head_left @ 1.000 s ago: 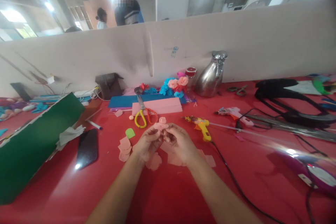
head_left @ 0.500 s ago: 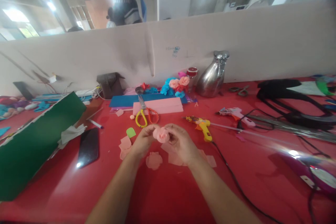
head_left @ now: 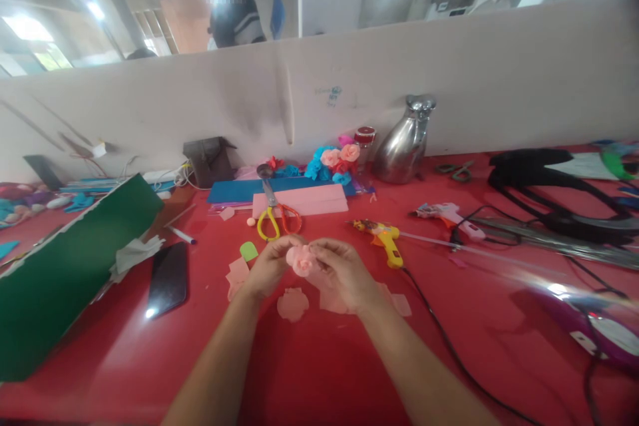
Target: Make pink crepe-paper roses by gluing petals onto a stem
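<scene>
A pink paper flower is held above the red table, between the fingertips of both hands. My left hand pinches its left edge, and my right hand grips its right side. Pink paper petals lie below: a scalloped stack between my forearms, loose pieces under my right hand, and more pieces beside my left hand next to a green paper piece. Scissors with one yellow and one red handle lie just beyond my hands, partly on folded pink paper.
A yellow glue gun with its cord lies right of my hands, a pink glue gun farther right. Finished paper flowers and a metal jug stand by the wall. A phone and green board are at left.
The flower has shifted slightly left and down and turned in my fingers, showing more of its face. Both hands keep hold of it. The person beyond the wall has moved a little.
</scene>
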Action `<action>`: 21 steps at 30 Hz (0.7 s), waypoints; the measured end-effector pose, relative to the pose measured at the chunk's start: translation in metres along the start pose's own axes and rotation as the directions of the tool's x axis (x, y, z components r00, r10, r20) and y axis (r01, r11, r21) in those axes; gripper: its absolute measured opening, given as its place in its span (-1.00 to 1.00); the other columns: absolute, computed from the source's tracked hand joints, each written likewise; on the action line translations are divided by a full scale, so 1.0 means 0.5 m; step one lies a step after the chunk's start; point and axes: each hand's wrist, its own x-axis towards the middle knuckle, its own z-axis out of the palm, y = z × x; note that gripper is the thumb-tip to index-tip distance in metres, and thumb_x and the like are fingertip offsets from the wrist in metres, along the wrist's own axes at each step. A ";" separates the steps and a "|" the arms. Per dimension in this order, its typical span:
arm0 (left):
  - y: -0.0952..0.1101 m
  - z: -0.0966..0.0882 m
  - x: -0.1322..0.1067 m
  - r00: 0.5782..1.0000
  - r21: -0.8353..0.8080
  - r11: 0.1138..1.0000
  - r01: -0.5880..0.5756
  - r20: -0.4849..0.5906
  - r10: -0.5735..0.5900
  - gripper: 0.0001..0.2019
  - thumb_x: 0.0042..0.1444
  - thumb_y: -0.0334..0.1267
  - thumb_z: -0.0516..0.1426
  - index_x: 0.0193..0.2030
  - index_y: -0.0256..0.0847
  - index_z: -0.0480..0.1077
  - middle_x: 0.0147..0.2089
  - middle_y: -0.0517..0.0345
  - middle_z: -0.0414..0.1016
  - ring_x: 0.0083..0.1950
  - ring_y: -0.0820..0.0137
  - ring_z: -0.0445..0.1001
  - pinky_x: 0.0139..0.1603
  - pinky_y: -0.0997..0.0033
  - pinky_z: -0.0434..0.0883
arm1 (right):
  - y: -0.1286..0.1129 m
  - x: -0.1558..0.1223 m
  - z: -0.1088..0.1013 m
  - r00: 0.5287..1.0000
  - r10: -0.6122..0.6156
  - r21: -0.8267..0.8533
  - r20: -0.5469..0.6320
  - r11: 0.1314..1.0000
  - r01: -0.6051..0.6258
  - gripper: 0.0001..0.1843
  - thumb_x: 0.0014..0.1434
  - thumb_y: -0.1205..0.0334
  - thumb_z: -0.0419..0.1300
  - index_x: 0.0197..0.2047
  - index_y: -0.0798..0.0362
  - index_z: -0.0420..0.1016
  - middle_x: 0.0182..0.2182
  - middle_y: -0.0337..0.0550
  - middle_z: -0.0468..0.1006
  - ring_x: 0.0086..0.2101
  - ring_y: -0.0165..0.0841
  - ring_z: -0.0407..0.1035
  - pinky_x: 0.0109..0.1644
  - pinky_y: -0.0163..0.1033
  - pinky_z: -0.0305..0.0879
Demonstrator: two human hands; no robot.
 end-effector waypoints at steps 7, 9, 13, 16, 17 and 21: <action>0.007 0.004 0.001 0.998 0.063 0.996 0.059 -0.003 -0.059 -0.87 -0.09 -0.38 0.19 -0.33 -0.25 0.45 -0.35 0.12 0.45 -0.31 0.43 0.38 -0.37 0.52 0.25 | -0.002 -0.001 -0.001 0.999 0.014 -0.008 -0.044 1.000 -0.014 -0.75 0.00 0.07 0.20 -0.54 0.07 0.50 -0.62 -0.27 0.36 -0.53 -0.46 0.20 -0.41 -0.30 0.10; 0.005 0.004 0.001 0.997 0.064 0.995 0.078 -0.025 -0.077 -0.86 -0.11 -0.38 0.19 -0.33 -0.25 0.45 -0.36 0.13 0.45 -0.33 0.44 0.38 -0.37 0.51 0.25 | -0.006 -0.002 0.000 0.999 0.010 0.001 -0.048 1.000 -0.010 -0.78 0.00 0.08 0.20 -0.48 0.06 0.53 -0.58 -0.26 0.40 -0.50 -0.45 0.24 -0.39 -0.30 0.12; -0.003 0.008 0.001 0.993 -0.024 0.996 0.087 -0.077 -0.089 -0.84 -0.16 -0.41 0.21 -0.35 -0.22 0.44 -0.36 0.17 0.46 -0.37 0.48 0.37 -0.37 0.52 0.25 | -0.020 0.000 0.001 0.996 -0.016 0.119 -0.085 0.993 0.026 -0.76 0.01 0.13 0.19 -0.23 -0.02 0.53 -0.35 -0.22 0.48 -0.46 -0.46 0.28 -0.42 -0.34 0.13; -0.010 0.012 0.002 0.990 -0.137 0.988 0.072 -0.109 -0.087 -0.82 -0.19 -0.46 0.22 -0.38 -0.20 0.44 -0.37 0.22 0.46 -0.41 0.53 0.34 -0.36 0.54 0.24 | -0.023 0.005 0.000 0.990 -0.042 0.179 -0.136 0.982 0.066 -0.78 -0.01 0.18 0.20 -0.24 -0.01 0.50 -0.36 -0.24 0.45 -0.52 -0.51 0.23 -0.47 -0.37 0.11; -0.012 0.012 0.002 0.988 -0.174 0.983 0.065 -0.129 -0.088 -0.81 -0.20 -0.48 0.22 -0.38 -0.20 0.43 -0.38 0.23 0.46 -0.41 0.55 0.34 -0.35 0.54 0.24 | -0.021 0.007 -0.001 0.988 -0.040 0.181 -0.149 0.981 0.067 -0.80 -0.02 0.18 0.20 -0.27 0.00 0.50 -0.39 -0.24 0.45 -0.53 -0.52 0.22 -0.48 -0.37 0.10; -0.023 0.012 0.011 0.965 -0.246 0.968 0.045 -0.241 -0.106 -0.78 -0.25 -0.50 0.25 -0.40 -0.22 0.44 -0.37 0.22 0.48 -0.36 0.53 0.38 -0.27 0.53 0.27 | -0.006 0.010 -0.005 0.990 -0.032 0.135 -0.134 0.989 0.051 -0.84 -0.01 0.17 0.19 -0.33 0.03 0.49 -0.52 -0.27 0.39 -0.55 -0.50 0.20 -0.49 -0.36 0.08</action>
